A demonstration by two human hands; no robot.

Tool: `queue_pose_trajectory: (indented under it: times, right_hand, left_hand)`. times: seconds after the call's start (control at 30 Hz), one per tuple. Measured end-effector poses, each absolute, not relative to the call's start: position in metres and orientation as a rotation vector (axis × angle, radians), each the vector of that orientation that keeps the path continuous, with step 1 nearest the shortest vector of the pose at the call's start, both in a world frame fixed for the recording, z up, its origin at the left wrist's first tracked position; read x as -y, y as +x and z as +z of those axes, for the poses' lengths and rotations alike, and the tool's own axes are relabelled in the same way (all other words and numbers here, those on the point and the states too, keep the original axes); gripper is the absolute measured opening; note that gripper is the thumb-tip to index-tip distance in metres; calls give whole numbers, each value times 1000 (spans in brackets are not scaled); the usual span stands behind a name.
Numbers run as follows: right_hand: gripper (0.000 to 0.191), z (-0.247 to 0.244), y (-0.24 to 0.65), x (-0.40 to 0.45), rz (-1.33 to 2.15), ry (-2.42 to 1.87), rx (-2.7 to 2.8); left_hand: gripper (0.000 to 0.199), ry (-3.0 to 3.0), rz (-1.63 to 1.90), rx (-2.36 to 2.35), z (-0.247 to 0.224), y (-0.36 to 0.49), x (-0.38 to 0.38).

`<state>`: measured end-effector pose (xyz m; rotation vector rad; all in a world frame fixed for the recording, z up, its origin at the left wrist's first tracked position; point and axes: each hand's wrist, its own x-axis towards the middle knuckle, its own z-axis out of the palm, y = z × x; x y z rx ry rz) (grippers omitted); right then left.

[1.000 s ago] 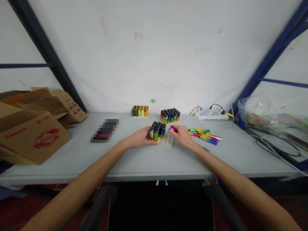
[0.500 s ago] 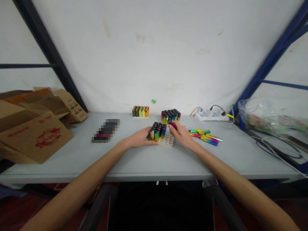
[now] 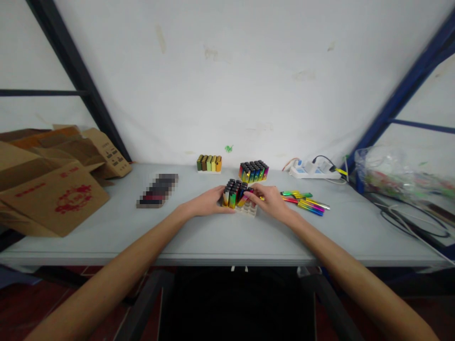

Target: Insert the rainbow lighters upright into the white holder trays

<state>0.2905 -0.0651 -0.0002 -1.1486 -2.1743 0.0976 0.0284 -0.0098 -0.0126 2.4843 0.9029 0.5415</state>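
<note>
My left hand (image 3: 209, 201) is closed round the left side of a white tray (image 3: 251, 211) with round-edged slots, its thumb along the front. Shiny multicoloured lighters (image 3: 229, 197) with black tops stand upright in the tray's left part, while slots at its right show bare. Between the thumb and fingers of my right hand (image 3: 269, 200) is a yellow and pink lighter (image 3: 243, 201), held tilted at the row's right edge. Its lower end is at the slots; whether it sits in one I cannot tell. To the right, several loose metallic lighters (image 3: 310, 205) lie on the table.
Behind stand a full tray of shiny lighters (image 3: 253, 171) and one of green-to-orange lighters (image 3: 209, 163). A pixelated dark object (image 3: 158, 190) lies left, near cardboard boxes (image 3: 60, 194). A power strip (image 3: 313, 169), cables and a plastic bag (image 3: 384, 166) are at right on the grey table (image 3: 213, 241).
My right hand has brought the lighter left and down to the tray, against the standing row. The left hand keeps its hold on the tray. The view has shifted slightly.
</note>
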Motion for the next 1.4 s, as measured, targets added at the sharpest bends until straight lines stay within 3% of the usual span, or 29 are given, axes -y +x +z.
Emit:
queue_pose_trajectory:
  times: [0.23, 0.47, 0.63, 0.87, 1.0, 1.13, 1.4]
  right_hand:
    - [28, -2, 278, 63, -6, -1272, 2366]
    - [42, 5, 266, 68, -152, -1512, 2404]
    - [47, 6, 286, 57, -18, -1345, 2342]
    - [20, 16, 393, 29, -103, -1530, 2255]
    - [24, 16, 430, 27, 75, -1650, 2306]
    - [32, 8, 418, 21, 118, -1477, 2345]
    - [21, 5, 393, 11, 126, -1421, 2429]
  left_hand:
    - [74, 2495, 548, -921, -13, 29, 9]
    - [74, 2470, 530, -933, -10, 29, 12]
    - [74, 2473, 539, -906, -9, 29, 11]
    - [78, 2493, 521, -915, -12, 29, 7]
    - [78, 2481, 529, -921, -12, 28, 7]
    - [76, 2471, 528, -937, -11, 28, 8]
    - [79, 2465, 511, -952, -12, 28, 9]
